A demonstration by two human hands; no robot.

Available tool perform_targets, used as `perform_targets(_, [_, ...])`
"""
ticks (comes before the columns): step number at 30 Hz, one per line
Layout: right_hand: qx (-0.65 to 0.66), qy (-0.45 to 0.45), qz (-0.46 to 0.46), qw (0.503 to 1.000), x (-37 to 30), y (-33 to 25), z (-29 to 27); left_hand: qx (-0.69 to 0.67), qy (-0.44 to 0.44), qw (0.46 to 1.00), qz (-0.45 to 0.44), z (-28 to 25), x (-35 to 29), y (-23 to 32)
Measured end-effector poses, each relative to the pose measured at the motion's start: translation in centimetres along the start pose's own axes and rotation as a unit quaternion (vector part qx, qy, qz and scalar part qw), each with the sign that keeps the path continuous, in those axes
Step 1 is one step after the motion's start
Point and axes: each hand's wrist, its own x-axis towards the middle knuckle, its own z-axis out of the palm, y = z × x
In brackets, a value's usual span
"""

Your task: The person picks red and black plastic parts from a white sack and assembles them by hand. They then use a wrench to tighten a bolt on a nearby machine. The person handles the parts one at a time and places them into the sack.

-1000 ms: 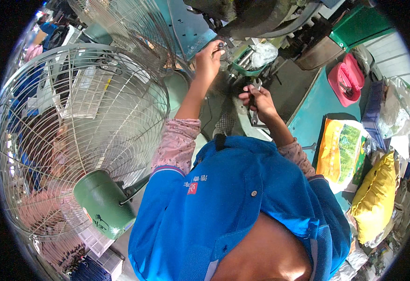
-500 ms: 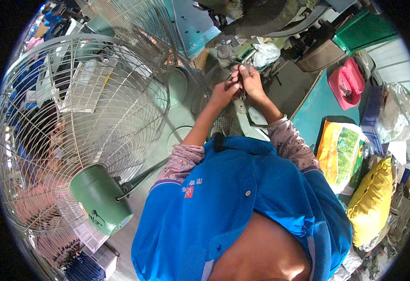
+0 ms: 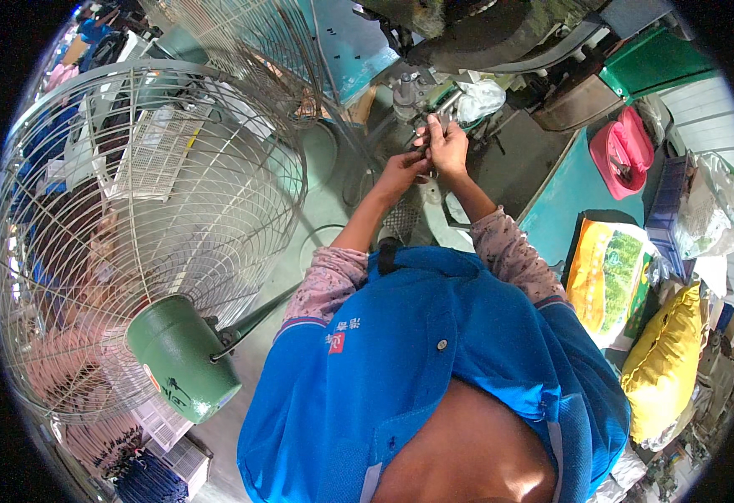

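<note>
My left hand (image 3: pixel 404 173) and my right hand (image 3: pixel 448 151) meet close in front of the machine, fingers curled inward. Whatever lies between the fingertips is small and dark, mostly covered by the fingers, and its kind cannot be made out. Just beyond the hands stands a grey metal machine fitting (image 3: pixel 409 94). Beside it, to the right, lies a crumpled clear plastic bag (image 3: pixel 479 101). Below the hands is a dark mesh surface (image 3: pixel 401 220).
A large caged fan with a green motor (image 3: pixel 181 356) fills the left side. Dark machinery (image 3: pixel 501 38) arches overhead at the far side. On the right are a pink pouch (image 3: pixel 621 151), a yellow-green printed sack (image 3: pixel 606 272) and a yellow bag (image 3: pixel 662 365).
My right hand has turned slightly and moved a little down, its fingers drawn closer together. My left hand has shifted slightly and stays next to it.
</note>
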Motion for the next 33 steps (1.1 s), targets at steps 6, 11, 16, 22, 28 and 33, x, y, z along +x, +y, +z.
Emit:
perform_targets(6, [-0.001,0.007,-0.016,1.0,-0.3,0.4,0.6,-0.004,0.009,1.0,0.029,-1.0,0.3,-1.2])
perform_targets(11, [0.016,0.024,-0.021,0.999,-0.1,0.5,0.9,0.033,0.017,0.999,0.021,-1.2,0.8,-0.8])
perform_targets(16, [-0.231,0.04,-0.165,0.958,0.7,1.8,0.7,0.009,0.019,0.999,0.042,-1.5,1.7,-2.1])
perform_targets(22, [-0.245,0.041,-0.131,0.96,0.5,0.4,0.8,-0.012,0.092,0.995,0.038,-0.9,-0.1,0.1])
perform_targets(28, [-0.071,-0.002,0.003,0.997,0.4,-1.1,1.5,-0.031,0.149,0.987,0.04,0.1,-1.9,3.4])
perform_targets(33, [0.213,-0.062,0.22,0.95,1.4,-2.7,0.3,0.01,0.164,0.98,0.111,3.0,-2.3,8.0])
